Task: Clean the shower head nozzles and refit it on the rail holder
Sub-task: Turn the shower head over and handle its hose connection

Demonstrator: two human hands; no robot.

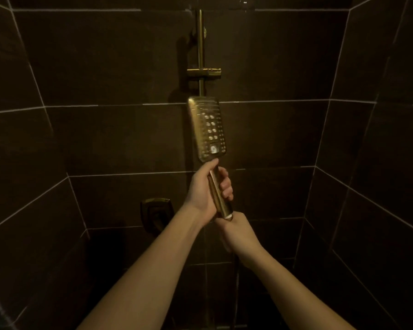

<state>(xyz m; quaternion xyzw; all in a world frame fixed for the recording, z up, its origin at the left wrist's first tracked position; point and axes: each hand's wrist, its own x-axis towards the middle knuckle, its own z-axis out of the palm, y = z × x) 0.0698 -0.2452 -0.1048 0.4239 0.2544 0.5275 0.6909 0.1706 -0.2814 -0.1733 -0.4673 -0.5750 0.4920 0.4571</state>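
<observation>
A gold rectangular shower head (208, 129) stands upright in front of the wall rail (200, 44), its nozzle face turned toward me. My left hand (206, 189) grips its gold handle, thumb up near the head's base. My right hand (236, 232) is curled just below the handle's white end, around something I cannot make out in the dark. The gold rail holder (204, 72) sits on the rail above the shower head, with nothing in it.
Dark tiled walls close in at the left, back and right. A gold valve handle (156, 210) sticks out of the back wall, low and left of my hands. The lighting is dim.
</observation>
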